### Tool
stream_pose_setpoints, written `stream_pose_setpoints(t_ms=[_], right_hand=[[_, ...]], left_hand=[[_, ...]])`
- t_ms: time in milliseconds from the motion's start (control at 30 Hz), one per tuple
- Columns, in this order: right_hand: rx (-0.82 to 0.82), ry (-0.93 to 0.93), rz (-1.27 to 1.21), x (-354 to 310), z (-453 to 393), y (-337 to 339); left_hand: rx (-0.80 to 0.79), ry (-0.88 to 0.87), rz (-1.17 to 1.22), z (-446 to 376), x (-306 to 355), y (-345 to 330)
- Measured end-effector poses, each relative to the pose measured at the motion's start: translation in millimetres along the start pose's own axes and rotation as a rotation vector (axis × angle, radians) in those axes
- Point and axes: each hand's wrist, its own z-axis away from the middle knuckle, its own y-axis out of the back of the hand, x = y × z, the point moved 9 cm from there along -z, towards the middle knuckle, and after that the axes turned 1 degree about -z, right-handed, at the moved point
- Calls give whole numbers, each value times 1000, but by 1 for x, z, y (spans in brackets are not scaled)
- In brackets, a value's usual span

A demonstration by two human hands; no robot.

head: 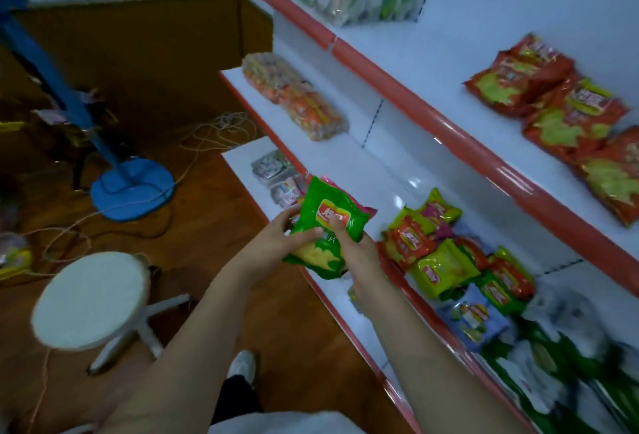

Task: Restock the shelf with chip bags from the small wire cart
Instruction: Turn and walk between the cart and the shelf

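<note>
Nearest the camera, two bare forearms reach forward over the wooden floor (304, 337), with a round white stool (91, 299) standing to the left. The left hand (276, 243) and the right hand (352, 254) both clasp a green chip bag (328, 222), the left closed on its near left edge, the right on its right side with fingers (337, 224) pressed on the front. A pink bag edge shows just behind the green one. The bag hangs in the air just at the red front lip of the lower shelf (363, 171), not yet on it. Farther right on that shelf lies a heap of mixed chip bags (446, 254); red bags (560, 115) sit on the shelf above. No wire cart is in view. The step in hand appears to be placing; the next move likely calls for carrying the bag over the lip onto the bare white stretch left of the heap.
</note>
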Motion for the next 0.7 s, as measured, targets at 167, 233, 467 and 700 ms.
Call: stream_pose_setpoints(t_ms=[167,233,467,700], right_hand=[[90,-48,-79,-13,-40,-2],[87,-76,-99,-12,-55,5],[106,-130,106,0,-129,65],[103,-67,308,-9,-252,121]], left_hand=[[-146,72,-107,-75,5,5],[-181,73,-173,-104,9,1],[-328,30,-466,-195,5,-56],[-278,-72,-492,-320,6,-108]])
